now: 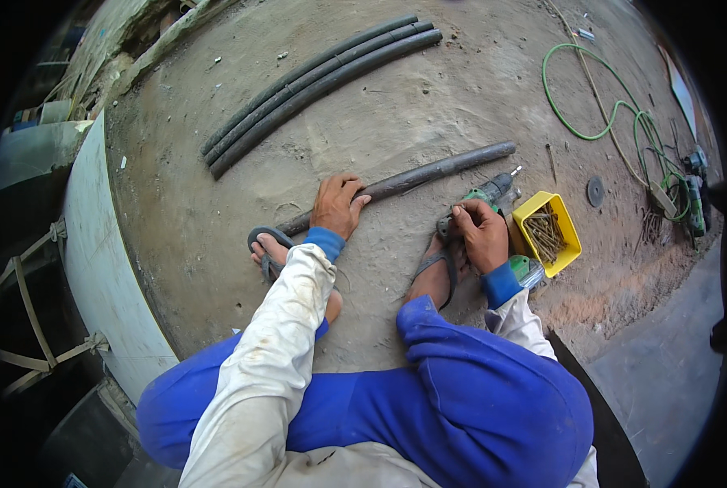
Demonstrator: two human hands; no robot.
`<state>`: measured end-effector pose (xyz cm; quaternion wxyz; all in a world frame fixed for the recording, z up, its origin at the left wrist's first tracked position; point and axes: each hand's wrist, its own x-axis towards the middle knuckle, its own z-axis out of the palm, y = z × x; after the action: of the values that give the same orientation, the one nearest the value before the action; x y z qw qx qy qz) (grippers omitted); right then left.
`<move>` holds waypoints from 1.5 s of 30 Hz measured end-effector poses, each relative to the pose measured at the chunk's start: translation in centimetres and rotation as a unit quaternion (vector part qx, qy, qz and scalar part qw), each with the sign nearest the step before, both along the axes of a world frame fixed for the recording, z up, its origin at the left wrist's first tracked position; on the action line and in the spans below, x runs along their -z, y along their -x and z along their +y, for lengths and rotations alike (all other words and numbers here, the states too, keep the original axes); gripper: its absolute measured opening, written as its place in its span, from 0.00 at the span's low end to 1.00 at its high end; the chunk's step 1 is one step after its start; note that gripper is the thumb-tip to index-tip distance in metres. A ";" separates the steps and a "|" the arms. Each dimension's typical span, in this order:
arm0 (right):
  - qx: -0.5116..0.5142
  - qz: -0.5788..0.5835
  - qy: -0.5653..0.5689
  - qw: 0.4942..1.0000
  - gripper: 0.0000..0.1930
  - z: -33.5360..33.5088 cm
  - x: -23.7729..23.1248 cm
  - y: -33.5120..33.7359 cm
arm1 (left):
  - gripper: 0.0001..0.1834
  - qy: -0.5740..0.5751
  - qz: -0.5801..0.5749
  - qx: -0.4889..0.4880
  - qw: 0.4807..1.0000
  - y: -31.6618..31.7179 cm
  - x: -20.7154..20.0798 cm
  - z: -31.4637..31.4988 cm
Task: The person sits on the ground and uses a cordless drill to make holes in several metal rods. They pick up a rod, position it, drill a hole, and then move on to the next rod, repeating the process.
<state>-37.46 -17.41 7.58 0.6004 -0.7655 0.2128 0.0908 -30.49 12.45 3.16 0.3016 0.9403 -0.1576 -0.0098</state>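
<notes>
My left hand (336, 207) rests on a dark round pole (428, 172), its fingers curled over the near part and the thumb along it. The pole lies on the ground, one end by my left foot and the other pointing up to the right. My right hand (484, 237) is above a green and dark cordless drill (484, 193), thumb and fingertips pinched together. Whatever is between them is too small to make out. The drill lies with its bit to the upper right, its handle partly hidden by my hand. Right beside it stands a yellow box (571, 251) of long screws (544, 233).
Three similar dark poles (323, 85) lie together farther off. At the right are a green cable (579, 134), a grey disc (595, 191), a thin metal rod (552, 163) and a green power tool (695, 203). A pale board (107, 244) borders the left. My sandalled feet flank the work.
</notes>
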 end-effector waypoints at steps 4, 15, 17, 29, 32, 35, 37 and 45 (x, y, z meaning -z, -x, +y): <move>-0.023 -0.017 -0.015 0.999 0.11 1.7 0.2 -2.5 | 0.20 0.013 0.039 0.000 0.999 0.1 0.4 -0.2; -0.202 -0.070 0.140 0.967 0.13 -0.4 -5.8 -10.0 | 0.25 0.021 0.015 -0.018 0.999 0.7 1.6 -0.7; -0.191 -0.063 0.114 0.973 0.12 -0.1 -5.0 -9.5 | 0.30 -0.029 0.005 0.002 1.000 0.8 1.6 -0.6; -0.150 -0.062 0.172 0.972 0.13 2.4 0.0 -6.0 | 0.38 -0.002 -0.065 0.144 0.987 -0.1 2.9 1.7; -0.166 -0.076 0.188 0.965 0.13 3.1 -0.1 -7.1 | 0.35 0.016 -0.051 0.119 0.991 -0.4 2.6 1.3; -0.154 -0.056 0.175 0.971 0.14 3.9 0.0 -7.7 | 0.30 0.027 -0.035 0.107 0.993 -0.6 2.0 0.9; -0.158 -0.084 0.160 0.971 0.13 4.7 0.3 -7.9 | 0.27 0.040 -0.022 0.089 0.995 -0.6 1.7 0.7; -0.230 -0.193 0.188 0.935 0.10 8.1 2.3 -9.9 | 0.23 0.087 -0.015 0.056 0.995 -0.8 1.3 0.3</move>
<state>-27.52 -9.30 5.29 0.4377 -0.8952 -0.0762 0.0355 -29.69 12.74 1.82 0.3789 0.9001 -0.2149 0.0009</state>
